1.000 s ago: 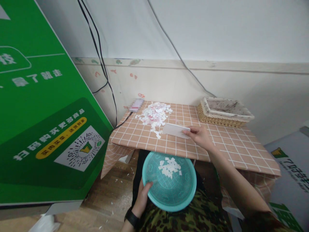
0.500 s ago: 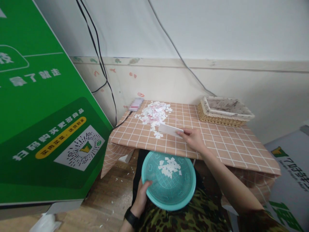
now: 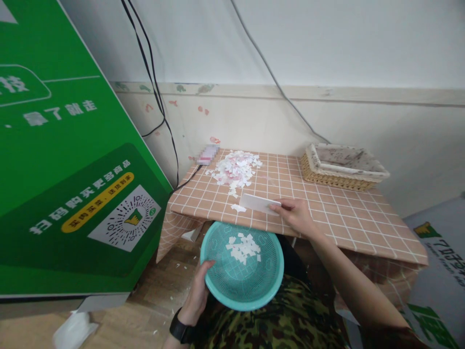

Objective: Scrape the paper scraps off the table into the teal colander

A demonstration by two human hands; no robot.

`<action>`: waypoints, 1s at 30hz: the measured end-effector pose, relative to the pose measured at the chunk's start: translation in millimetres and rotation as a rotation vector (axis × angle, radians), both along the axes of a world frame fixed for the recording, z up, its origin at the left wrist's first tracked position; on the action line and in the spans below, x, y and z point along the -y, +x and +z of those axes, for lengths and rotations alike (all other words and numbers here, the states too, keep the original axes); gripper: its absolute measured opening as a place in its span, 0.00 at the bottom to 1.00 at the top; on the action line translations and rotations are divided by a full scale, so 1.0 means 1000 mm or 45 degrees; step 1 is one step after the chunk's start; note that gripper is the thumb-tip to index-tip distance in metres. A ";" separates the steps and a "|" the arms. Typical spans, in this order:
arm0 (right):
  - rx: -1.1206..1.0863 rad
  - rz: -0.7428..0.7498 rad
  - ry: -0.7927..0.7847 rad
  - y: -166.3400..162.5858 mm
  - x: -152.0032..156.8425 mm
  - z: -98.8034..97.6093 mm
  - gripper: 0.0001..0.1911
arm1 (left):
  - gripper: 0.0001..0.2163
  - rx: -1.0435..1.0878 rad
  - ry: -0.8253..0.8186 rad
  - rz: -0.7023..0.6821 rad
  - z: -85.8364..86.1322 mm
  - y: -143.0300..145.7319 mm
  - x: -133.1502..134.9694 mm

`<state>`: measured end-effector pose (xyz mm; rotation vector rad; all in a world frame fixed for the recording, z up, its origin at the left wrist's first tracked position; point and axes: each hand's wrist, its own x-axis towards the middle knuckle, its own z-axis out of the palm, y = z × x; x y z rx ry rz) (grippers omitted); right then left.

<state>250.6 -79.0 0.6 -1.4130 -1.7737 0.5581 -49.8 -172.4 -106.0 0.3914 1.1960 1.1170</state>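
My left hand [image 3: 197, 293] grips the near-left rim of a teal mesh basket [image 3: 242, 284] held below the table's front edge; a small heap of white paper scraps [image 3: 243, 247] lies inside it. My right hand [image 3: 298, 216] is closed on a white flat card [image 3: 258, 203], its edge resting on the checked tablecloth [image 3: 327, 213] near the front edge. A few scraps [image 3: 238, 208] lie just left of the card. A larger pile of white and pink scraps [image 3: 235, 169] sits further back on the table.
A wicker tray [image 3: 343, 167] stands at the table's back right. A big green sign board [image 3: 61, 160] leans at the left. Black cables [image 3: 160, 97] hang down the wall. A blurred small object [image 3: 206, 154] lies at the back-left corner. Scraps dot the wooden floor [image 3: 170, 286].
My right hand has drawn the card and a few scraps toward the table's front edge. The basket has shifted a little to the left under the edge.
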 end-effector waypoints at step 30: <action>-0.739 -0.079 -0.331 -0.019 -0.018 -0.017 0.22 | 0.10 0.157 -0.062 0.078 0.016 -0.021 -0.017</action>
